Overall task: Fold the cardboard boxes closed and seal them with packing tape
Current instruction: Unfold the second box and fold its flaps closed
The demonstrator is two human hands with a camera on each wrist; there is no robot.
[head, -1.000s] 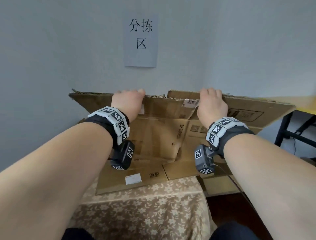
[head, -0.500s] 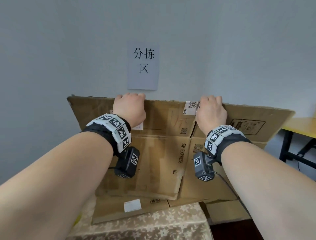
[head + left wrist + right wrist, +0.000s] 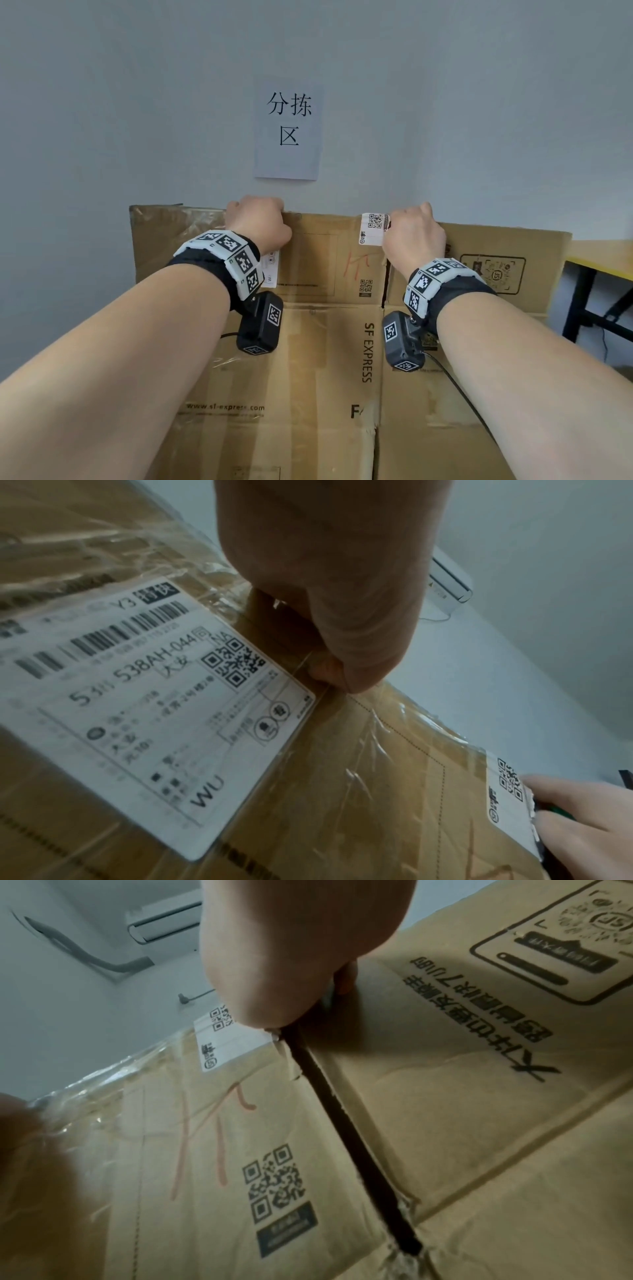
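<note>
A person's two hands grip the top edge of a flattened cardboard box (image 3: pixel 329 359) held upright before a grey wall, directly below a paper sign (image 3: pixel 288 132) printed with Chinese characters. The left hand (image 3: pixel 260 224) curls its fingers over the edge left of the sign, thumb (image 3: pixel 359 631) pinching a taped flap above a shipping label (image 3: pixel 143 710). The right hand (image 3: pixel 412 236) pinches the edge beside a slit (image 3: pixel 346 1131) between two flaps, under the sign's right side.

The cardboard box (image 3: pixel 329 359) stands before the wall (image 3: pixel 137 102), below a paper sign (image 3: pixel 288 132)
</note>
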